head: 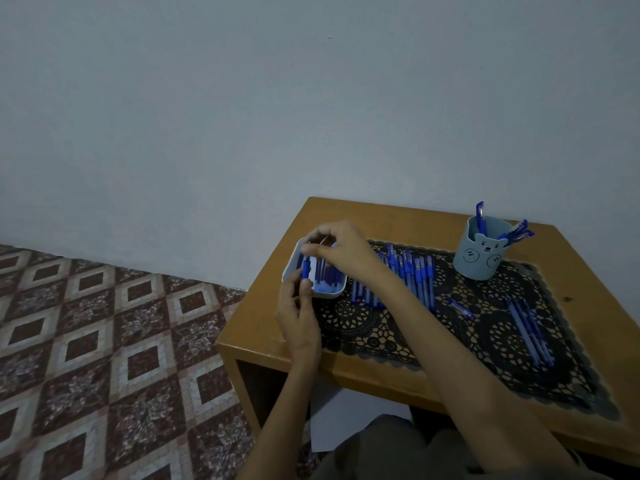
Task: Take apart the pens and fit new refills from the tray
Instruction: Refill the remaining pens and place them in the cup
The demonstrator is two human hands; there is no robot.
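Right now your left hand [298, 313] is curled around the lower part of a blue pen [306, 270], holding it upright over the near-left corner of the tray [329, 295]. Your right hand [341, 249] sits just above it, thumb and forefinger pinched together at the pen's upper end; the other fingers arch loosely over the tray. Exactly which part the pinch has hold of is too small to make out. The tray rests at the left edge of the worktop [252, 327], with blue refills [327, 275] lying side by side inside it. Beside the tray, a row of pens [412, 275] lies on the black lace mat [374, 330]. A bear-faced cup [481, 261] holding more pens stands at the back, and a few loose barrels [531, 330] lie well to the right.
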